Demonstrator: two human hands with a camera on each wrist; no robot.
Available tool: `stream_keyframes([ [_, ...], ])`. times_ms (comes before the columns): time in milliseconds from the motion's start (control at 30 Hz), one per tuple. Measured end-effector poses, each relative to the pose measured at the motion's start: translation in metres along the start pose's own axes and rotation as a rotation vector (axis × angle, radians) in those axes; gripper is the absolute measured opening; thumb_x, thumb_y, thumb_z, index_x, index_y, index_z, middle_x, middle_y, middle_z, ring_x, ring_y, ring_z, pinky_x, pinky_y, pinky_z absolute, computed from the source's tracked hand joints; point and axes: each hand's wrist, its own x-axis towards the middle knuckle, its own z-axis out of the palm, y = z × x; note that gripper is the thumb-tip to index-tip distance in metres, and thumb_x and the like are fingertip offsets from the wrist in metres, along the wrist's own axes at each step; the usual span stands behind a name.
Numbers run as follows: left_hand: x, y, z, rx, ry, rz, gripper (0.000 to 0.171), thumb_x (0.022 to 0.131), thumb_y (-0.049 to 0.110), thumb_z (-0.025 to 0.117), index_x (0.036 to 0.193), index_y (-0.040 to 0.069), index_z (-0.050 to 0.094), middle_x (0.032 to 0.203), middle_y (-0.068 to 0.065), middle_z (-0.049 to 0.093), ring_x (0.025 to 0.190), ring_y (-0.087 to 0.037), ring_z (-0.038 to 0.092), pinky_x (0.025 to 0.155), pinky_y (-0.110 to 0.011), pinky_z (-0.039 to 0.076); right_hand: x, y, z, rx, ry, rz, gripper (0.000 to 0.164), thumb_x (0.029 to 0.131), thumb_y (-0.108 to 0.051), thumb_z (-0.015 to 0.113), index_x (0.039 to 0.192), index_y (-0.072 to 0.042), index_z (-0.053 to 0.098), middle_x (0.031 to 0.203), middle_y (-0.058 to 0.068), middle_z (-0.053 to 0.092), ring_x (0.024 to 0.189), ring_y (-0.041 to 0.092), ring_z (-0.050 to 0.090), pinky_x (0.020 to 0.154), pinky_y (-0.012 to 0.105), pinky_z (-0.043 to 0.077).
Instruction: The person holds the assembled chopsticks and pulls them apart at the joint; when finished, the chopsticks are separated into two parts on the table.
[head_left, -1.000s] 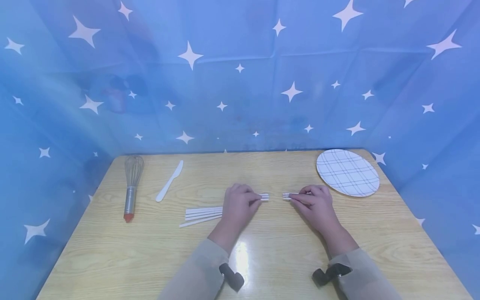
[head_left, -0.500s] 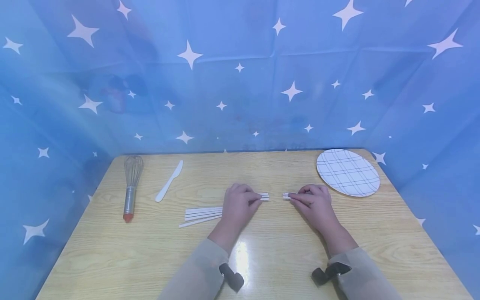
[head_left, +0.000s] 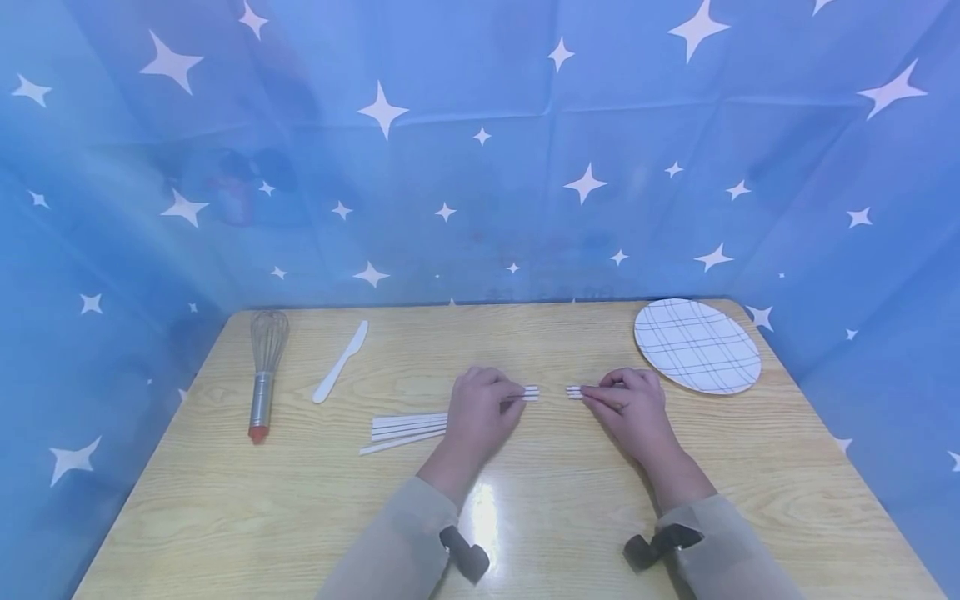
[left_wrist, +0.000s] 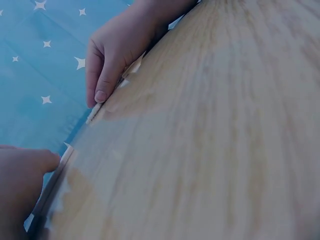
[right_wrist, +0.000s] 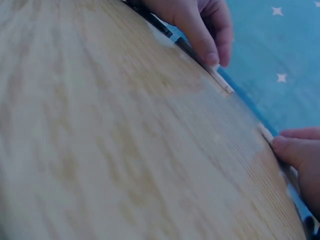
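In the head view my left hand (head_left: 480, 408) rests low over the middle of the wooden table, thumb and index finger pinching several thin white sticks (head_left: 531, 393). Only their short ends poke out past the fingertips. On the other side of that hand several white sticks (head_left: 408, 427) fan out slightly along the table. Across a small gap, my right hand (head_left: 630, 408) pinches another few white sticks (head_left: 573, 392), whose ends point toward the left ones; the rest of them is hidden by the fingers. Both wrist views show the thumbs close to the tabletop, at the sticks.
A whisk (head_left: 264, 375) with a red-tipped handle lies at the left, beside a white plastic knife (head_left: 341, 362). A white plate (head_left: 697, 346) with a checked line pattern sits at the back right corner. Behind the table (head_left: 555, 500) hangs a blue starry curtain (head_left: 480, 192).
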Motion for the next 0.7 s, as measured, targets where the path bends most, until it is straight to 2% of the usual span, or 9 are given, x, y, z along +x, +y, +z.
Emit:
stream_keyframes([
  [100,-0.001,0.002,-0.001,-0.001,0.010,0.023,0.010,0.093,0.020,0.080,0.101,0.023,0.085,0.101,0.010,0.072,0.099,-0.012,0.060,0.094,-0.035,0.049,0.000,0.000,0.000,-0.003,0.004,0.000,0.021,0.083,-0.002,0.089,0.101,-0.013,0.087,0.102,0.011,0.068,0.104,0.038,0.050,0.093,0.055,0.034],
  [167,-0.001,0.003,-0.002,0.004,0.006,0.030,0.010,0.094,0.021,0.078,0.101,0.023,0.084,0.101,0.010,0.072,0.100,-0.011,0.060,0.102,-0.036,0.048,0.000,0.000,0.000,-0.005,0.005,-0.001,0.022,0.083,-0.002,0.090,0.101,-0.013,0.087,0.101,0.011,0.068,0.104,0.039,0.050,0.093,0.054,0.034],
  [333,-0.005,0.007,-0.006,-0.006,0.018,0.040,0.010,0.095,0.020,0.078,0.102,0.021,0.084,0.102,0.009,0.073,0.099,-0.011,0.060,0.106,-0.037,0.047,0.001,-0.005,0.000,-0.012,0.000,0.000,0.020,0.083,-0.006,0.090,0.102,-0.013,0.087,0.102,0.012,0.069,0.105,0.039,0.051,0.095,0.055,0.033],
  [567,-0.011,0.009,-0.008,-0.005,0.059,0.124,0.010,0.095,0.017,0.076,0.100,0.020,0.084,0.101,0.008,0.074,0.098,-0.013,0.062,0.093,-0.035,0.051,0.002,-0.016,0.004,-0.001,-0.005,-0.023,0.026,0.085,-0.015,0.089,0.110,-0.013,0.085,0.105,0.011,0.071,0.107,0.040,0.052,0.097,0.060,0.034],
  [700,-0.015,0.008,-0.012,0.002,0.052,0.136,0.010,0.096,0.018,0.075,0.101,0.020,0.084,0.102,0.008,0.074,0.100,-0.013,0.062,0.090,-0.035,0.051,0.005,-0.019,0.008,0.007,0.012,-0.039,0.033,0.083,-0.016,0.090,0.115,-0.011,0.083,0.107,0.014,0.071,0.106,0.040,0.053,0.096,0.060,0.035],
])
